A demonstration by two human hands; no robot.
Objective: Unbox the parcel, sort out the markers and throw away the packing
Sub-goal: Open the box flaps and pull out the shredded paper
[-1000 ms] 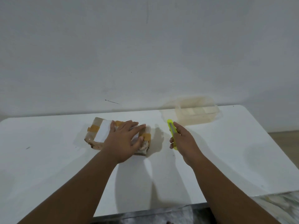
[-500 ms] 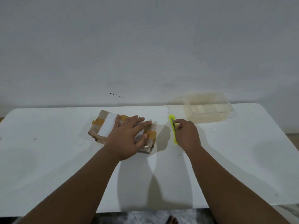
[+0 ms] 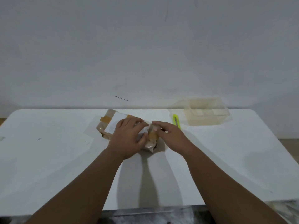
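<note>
A small parcel (image 3: 110, 122) wrapped in clear film, with brown tape and a white label, lies on the white table (image 3: 64, 156) near its far middle. My left hand (image 3: 127, 139) presses down on the parcel's right half. My right hand (image 3: 169, 136) pinches the wrapping at the parcel's right end, where a taped flap stands up between the fingers. The yellow-green utility knife (image 3: 176, 121) lies flat on the table just beyond my right hand, untouched. No markers are visible; the wrapping hides the contents.
A clear plastic container (image 3: 203, 112) with compartments stands at the table's back right, close to the wall. A white wall rises behind the table. Crumpled clear plastic (image 3: 283, 206) shows at the bottom right, below the table's near edge.
My right hand has let go of the knife, left it on the table and moved left onto the parcel's right end. My left hand stays on the parcel.
</note>
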